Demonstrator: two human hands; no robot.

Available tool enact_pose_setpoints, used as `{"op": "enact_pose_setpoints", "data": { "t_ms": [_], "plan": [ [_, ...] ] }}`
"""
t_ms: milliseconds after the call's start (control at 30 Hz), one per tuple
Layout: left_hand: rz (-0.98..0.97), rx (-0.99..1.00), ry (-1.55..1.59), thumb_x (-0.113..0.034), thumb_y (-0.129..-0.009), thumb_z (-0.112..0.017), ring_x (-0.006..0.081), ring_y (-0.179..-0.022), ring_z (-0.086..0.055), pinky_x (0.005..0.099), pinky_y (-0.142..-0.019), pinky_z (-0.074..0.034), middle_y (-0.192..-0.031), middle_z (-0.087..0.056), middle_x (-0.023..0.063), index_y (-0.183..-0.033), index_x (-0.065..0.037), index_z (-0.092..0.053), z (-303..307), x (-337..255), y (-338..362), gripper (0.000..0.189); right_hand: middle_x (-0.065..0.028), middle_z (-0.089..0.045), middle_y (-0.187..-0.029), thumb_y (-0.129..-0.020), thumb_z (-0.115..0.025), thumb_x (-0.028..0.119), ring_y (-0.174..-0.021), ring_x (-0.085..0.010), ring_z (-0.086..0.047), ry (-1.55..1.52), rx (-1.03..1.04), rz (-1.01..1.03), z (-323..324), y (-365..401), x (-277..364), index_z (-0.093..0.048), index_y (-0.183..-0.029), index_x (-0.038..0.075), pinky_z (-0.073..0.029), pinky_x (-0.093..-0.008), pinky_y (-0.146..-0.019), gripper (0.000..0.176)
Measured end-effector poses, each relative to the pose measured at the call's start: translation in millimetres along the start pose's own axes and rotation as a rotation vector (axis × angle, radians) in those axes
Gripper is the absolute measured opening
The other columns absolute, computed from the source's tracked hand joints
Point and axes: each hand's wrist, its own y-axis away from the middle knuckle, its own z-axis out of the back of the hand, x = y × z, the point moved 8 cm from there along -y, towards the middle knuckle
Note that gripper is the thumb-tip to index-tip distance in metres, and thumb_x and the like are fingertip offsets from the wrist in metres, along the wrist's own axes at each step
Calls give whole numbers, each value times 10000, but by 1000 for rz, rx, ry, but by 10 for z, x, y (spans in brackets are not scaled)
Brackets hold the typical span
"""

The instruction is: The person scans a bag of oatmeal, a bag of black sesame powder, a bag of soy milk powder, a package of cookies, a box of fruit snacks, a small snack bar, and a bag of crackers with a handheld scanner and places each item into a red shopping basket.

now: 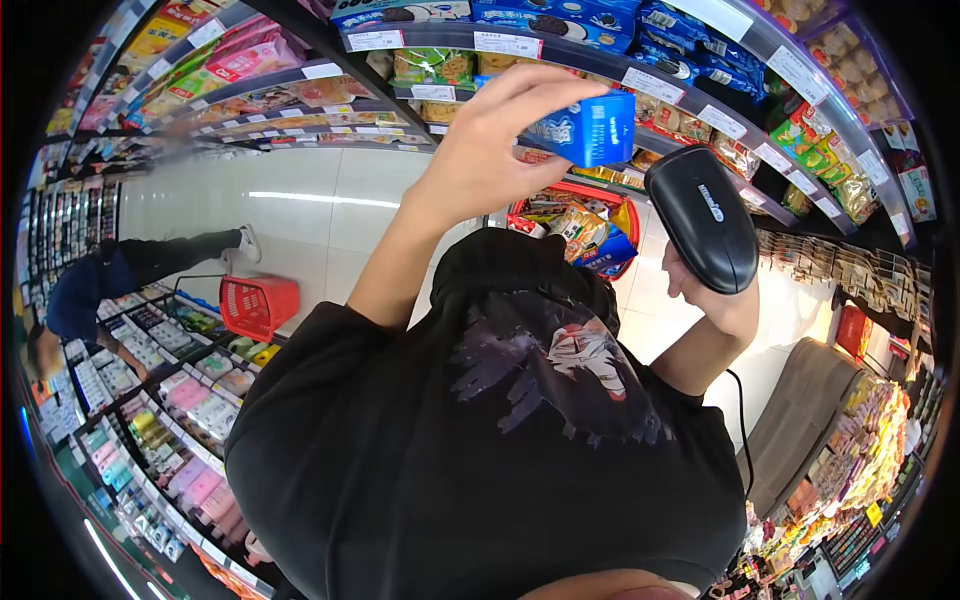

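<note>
Raised in front of the shelves, my left hand (490, 150) grips a blue box (590, 130) between thumb and fingers, with the box's end turned toward me. To its right, my right hand (700, 285) is wrapped round a black handheld scanner (705, 215), whose rounded head covers most of the fingers. The scanner and the box are apart. Below the blue box stands a red basket (632, 262) filled with snack packets (583, 232).
Snack shelves with price labels (508, 43) curve across the top. On the left, a person in dark clothes (85, 290) bends over a display, with another red basket (260, 305) nearby. A black cable (742, 430) hangs at the right, beside a grey-brown panel (800, 415).
</note>
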Motion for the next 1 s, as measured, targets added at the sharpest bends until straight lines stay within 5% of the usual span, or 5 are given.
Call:
{"op": "enact_pose_setpoints", "data": {
  "t_ms": [233,533,600,800,1000],
  "plan": [
    [-34,-81,-152,-20,-621,-722,201,-942,-586,291,-755,-516,-1014,-581,83,-1173,-61,-564,61,22,-91,576,-58,-638,-786,-725,-675,9,-507,-77,-526,-160,-344,103,10,-426,-167,-591,-982,-24,-403,-217,-463,273],
    [943,-534,1128,-288,-842,-590,187,-930,-562,359,-779,-510,-953,-544,82,-1037,-51,-494,-114,1444,476,321,-101,-619,-798,-687,-749,160,-522,-71,-512,-492,-381,342,-260,-415,-305,-445,-1211,-80,-417,-194,-489,651],
    [949,-554,1144,-301,-829,-613,202,-945,-562,359,-820,-490,-1000,-540,96,-1070,-43,-469,-188,1478,542,382,-203,-578,-1043,-645,-772,157,-565,-89,-527,-355,-351,293,-399,-387,-267,-362,-1278,-84,-440,-188,-503,792],
    [1030,-434,1051,-389,-846,-565,243,-1007,-548,471,-874,-471,-1100,-531,99,-1185,-56,-427,-328,1311,617,495,-66,-576,-882,-614,-808,15,-822,-137,-579,-187,-853,427,-313,-313,-35,-480,-1097,-24,-487,-234,-669,585],
    [798,-283,836,-408,-904,-451,172,-922,-575,318,-812,-458,-977,-604,86,-1121,-24,-516,15,1155,544,446,-88,-580,-781,-790,-639,99,-570,-141,-559,-643,-903,191,96,-371,-294,-490,-1081,-16,-440,-244,-428,347]
  ]
}}
